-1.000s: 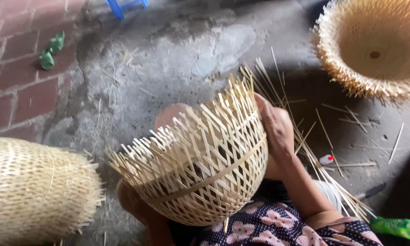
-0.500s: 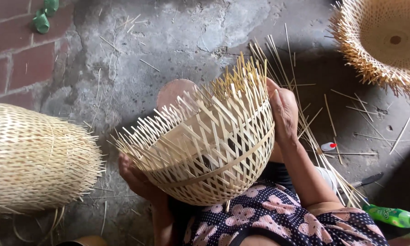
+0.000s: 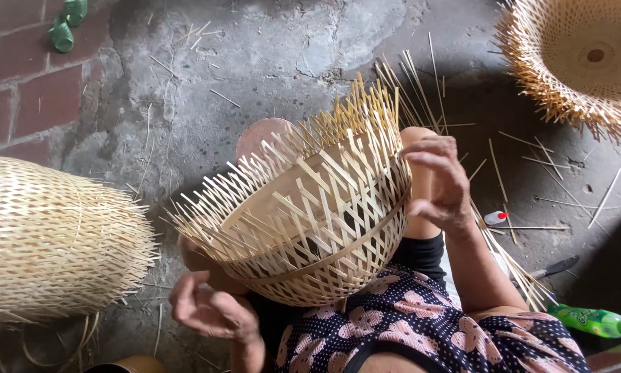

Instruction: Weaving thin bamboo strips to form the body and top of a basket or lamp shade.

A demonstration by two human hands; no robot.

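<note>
Unfinished bamboo basket [image 3: 303, 221] on lap, tilted, mouth up and away, loose strip ends bristling along rim. Left hand [image 3: 210, 311] below and just off basket's near-left underside; grip loose, fingers half curled, holding nothing. Right hand [image 3: 438, 183] at basket's right rim; fingers curled narrow, tips close to strip ends, contact too fine to tell. Judged best practice for rim work: steady base against knees, bend one strip end at a time, keep lattice tension even. Finished woven basket [image 3: 55, 242] lying on side at left on concrete floor [image 3: 269, 55]. Loose bamboo strips [image 3: 504, 228] beside right knee. Green bottle [image 3: 594, 321] at right edge. Second open basket [image 3: 587, 62] farther off, top right.

Against frame half a second back: left hand off basket's underside, dropped lower; right hand lifted from wall to rim; basket tipped more open.
</note>
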